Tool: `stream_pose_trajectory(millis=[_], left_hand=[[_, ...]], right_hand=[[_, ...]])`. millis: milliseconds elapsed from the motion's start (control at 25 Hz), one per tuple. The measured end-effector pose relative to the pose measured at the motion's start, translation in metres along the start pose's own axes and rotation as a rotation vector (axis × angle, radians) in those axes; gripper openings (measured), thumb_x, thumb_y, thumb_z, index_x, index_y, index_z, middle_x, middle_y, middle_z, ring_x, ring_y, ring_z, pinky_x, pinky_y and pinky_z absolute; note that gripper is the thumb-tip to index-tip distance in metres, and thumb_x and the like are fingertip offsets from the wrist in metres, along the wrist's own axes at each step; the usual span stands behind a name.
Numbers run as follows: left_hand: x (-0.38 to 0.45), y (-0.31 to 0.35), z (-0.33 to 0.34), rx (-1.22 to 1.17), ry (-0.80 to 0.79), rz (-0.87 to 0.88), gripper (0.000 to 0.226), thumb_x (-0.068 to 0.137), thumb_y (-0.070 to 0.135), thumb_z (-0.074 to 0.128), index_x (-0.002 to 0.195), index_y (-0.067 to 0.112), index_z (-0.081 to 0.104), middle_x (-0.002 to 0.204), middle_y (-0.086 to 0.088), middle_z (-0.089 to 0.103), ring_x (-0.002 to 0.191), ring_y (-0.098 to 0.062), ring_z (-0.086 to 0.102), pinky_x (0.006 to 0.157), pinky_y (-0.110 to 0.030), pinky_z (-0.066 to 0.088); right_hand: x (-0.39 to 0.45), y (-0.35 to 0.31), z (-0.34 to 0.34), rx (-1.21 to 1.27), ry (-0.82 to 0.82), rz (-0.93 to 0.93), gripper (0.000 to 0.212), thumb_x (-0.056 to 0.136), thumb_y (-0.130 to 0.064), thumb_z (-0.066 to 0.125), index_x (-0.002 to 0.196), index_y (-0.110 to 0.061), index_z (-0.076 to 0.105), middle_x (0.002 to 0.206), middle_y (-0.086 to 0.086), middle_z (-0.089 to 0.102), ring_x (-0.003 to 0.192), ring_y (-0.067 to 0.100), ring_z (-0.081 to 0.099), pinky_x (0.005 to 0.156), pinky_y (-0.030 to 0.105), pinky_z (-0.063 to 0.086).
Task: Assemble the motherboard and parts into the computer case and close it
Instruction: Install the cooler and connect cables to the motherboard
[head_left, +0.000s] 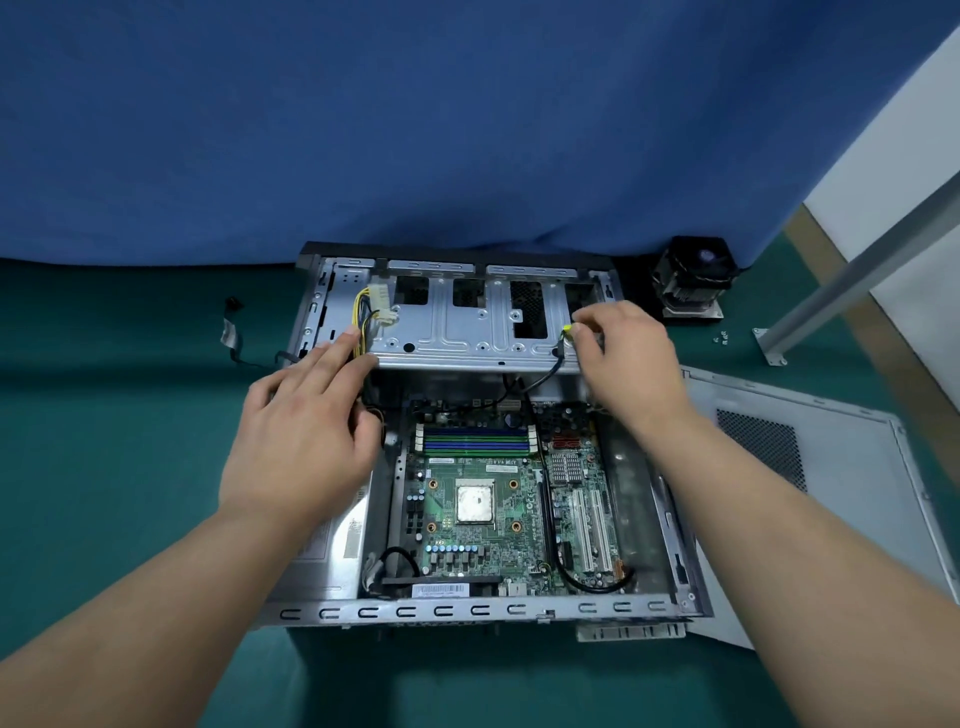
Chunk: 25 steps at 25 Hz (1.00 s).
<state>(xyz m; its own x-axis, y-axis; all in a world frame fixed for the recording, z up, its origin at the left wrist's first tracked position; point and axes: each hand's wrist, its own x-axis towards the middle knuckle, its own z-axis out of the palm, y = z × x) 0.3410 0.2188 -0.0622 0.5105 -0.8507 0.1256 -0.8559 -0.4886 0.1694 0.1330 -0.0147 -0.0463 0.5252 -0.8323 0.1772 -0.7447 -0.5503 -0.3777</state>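
Observation:
An open grey computer case (467, 612) lies on a green mat, with the green motherboard (498, 519) seated inside and its bare CPU (474, 500) showing. A metal drive cage (457, 322) spans the case's far end. My left hand (306, 431) reaches with straight fingers to the cage's left front edge, beside a bundle of yellow and black power wires with a white connector (382, 304). My right hand (623, 348) pinches a small yellow-green cable connector (567, 329) at the cage's right end; its black cable runs down toward the board.
The case's side panel (810, 467) lies flat to the right. A CPU cooler with fan (693, 280) stands at the back right, with small screws (722, 339) near it. A loose grey cable (231, 332) lies left of the case. A blue cloth hangs behind.

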Motion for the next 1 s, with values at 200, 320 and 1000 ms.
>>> stream_pose_trajectory(millis=[200,320,1000], left_hand=[[0.0,-0.001,0.0,0.004,-0.019,-0.009,0.058,0.09,0.039,0.033,0.146,0.035,0.047,0.165,0.013,0.031,0.148,-0.006,0.033,0.116,-0.036,0.023],[0.0,0.0,-0.002,0.005,-0.025,-0.011,0.058,0.09,0.039,0.033,0.147,0.035,0.047,0.165,0.013,0.031,0.148,-0.006,0.033,0.116,-0.037,0.024],[-0.003,0.002,-0.004,-0.067,0.031,0.059,0.048,0.1,0.033,0.045,0.147,0.028,0.047,0.166,0.005,0.03,0.148,-0.02,0.034,0.117,-0.046,0.03]], right_hand=[[-0.002,0.007,0.013,-0.014,0.049,-0.052,0.024,0.101,-0.029,0.056,0.107,-0.016,0.076,0.105,0.008,0.069,0.099,0.03,0.056,0.089,0.034,0.041],[-0.003,0.005,0.007,0.088,0.044,-0.064,0.022,0.1,-0.029,0.06,0.108,-0.019,0.078,0.102,0.004,0.07,0.098,0.027,0.062,0.087,0.032,0.048],[-0.043,0.002,-0.009,0.187,-0.228,-0.135,0.022,0.088,-0.042,0.065,0.11,-0.042,0.06,0.08,-0.021,0.066,0.079,-0.002,0.063,0.076,0.031,0.056]])
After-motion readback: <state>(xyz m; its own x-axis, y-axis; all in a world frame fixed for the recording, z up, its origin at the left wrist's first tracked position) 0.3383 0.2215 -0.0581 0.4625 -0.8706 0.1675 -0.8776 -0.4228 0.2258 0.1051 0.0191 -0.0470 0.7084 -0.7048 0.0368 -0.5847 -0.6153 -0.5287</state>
